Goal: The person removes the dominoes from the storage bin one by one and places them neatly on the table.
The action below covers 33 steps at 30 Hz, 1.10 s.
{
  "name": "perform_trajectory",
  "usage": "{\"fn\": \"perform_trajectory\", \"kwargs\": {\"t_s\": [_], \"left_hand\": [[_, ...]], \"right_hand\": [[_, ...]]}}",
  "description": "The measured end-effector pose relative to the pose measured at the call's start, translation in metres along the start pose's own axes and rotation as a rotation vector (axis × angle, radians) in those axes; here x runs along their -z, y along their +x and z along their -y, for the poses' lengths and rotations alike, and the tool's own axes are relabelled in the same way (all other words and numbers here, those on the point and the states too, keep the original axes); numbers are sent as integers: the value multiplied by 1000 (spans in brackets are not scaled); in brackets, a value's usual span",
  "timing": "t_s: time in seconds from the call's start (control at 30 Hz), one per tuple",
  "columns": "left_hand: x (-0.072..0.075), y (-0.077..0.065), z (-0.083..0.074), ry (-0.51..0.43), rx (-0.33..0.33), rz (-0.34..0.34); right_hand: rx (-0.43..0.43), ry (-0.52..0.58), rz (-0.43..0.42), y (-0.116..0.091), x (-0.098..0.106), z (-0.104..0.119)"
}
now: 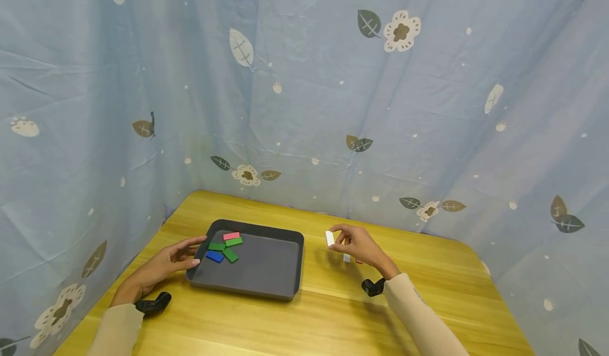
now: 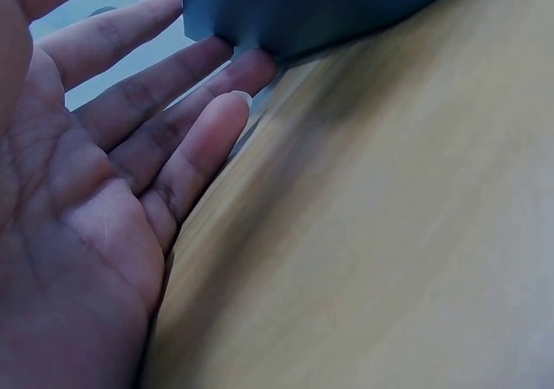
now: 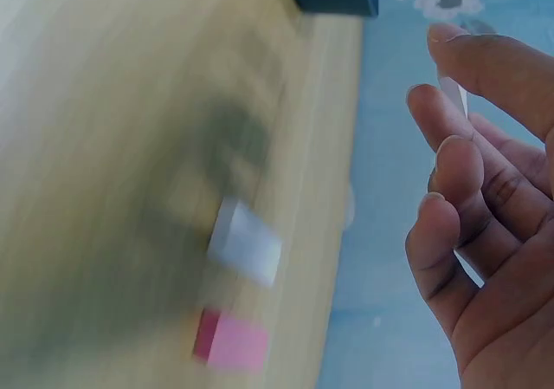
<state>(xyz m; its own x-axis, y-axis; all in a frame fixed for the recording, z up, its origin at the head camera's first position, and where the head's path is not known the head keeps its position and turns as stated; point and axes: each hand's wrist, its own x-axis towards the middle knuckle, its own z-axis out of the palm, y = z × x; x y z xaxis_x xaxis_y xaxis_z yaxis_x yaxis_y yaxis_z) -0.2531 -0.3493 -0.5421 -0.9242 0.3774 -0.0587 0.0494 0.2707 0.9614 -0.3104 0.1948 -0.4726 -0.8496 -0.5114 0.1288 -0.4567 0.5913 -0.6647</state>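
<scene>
My right hand [image 1: 354, 242] pinches a small white rectangular block [image 1: 330, 238] between thumb and fingertips, raised over the table to the right of the grey tray. Only a sliver of this block shows in the right wrist view, between the fingers [image 3: 459, 159]. Below that hand, another white block [image 3: 247, 243] and a pink block [image 3: 232, 341] lie on the table. At the tray [image 1: 266, 266], my left hand [image 1: 164, 265] has its extended fingertips against the left side. Inside the tray's left part lie a pink block [image 1: 231, 236], a blue block [image 1: 215, 256] and several green blocks [image 1: 230, 255].
The yellow wood-grain table [image 1: 333, 313] has rounded far corners. A blue flowered curtain [image 1: 304, 107] hangs behind it and along both sides. Black devices are strapped at the left wrist [image 1: 153, 303] and the right wrist [image 1: 373, 287].
</scene>
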Motion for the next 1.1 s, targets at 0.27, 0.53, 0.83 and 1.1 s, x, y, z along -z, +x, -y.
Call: {"fn": "perform_trajectory", "kwargs": {"t_s": [0.27,0.53,0.83,1.1], "left_hand": [[2,-1,0,11,1,-15],[2,0,0,16,-5,-10],[1,1,1,23,-13,-3],[0,1,0,20,1,-14]], "right_hand": [[-63,34,-36,-25,15,-23],[-124,-41,-106,-51,29,-43],[-192,-31,-156,-86,46,-73],[-295,-40,-181,-108,54,-100]]}}
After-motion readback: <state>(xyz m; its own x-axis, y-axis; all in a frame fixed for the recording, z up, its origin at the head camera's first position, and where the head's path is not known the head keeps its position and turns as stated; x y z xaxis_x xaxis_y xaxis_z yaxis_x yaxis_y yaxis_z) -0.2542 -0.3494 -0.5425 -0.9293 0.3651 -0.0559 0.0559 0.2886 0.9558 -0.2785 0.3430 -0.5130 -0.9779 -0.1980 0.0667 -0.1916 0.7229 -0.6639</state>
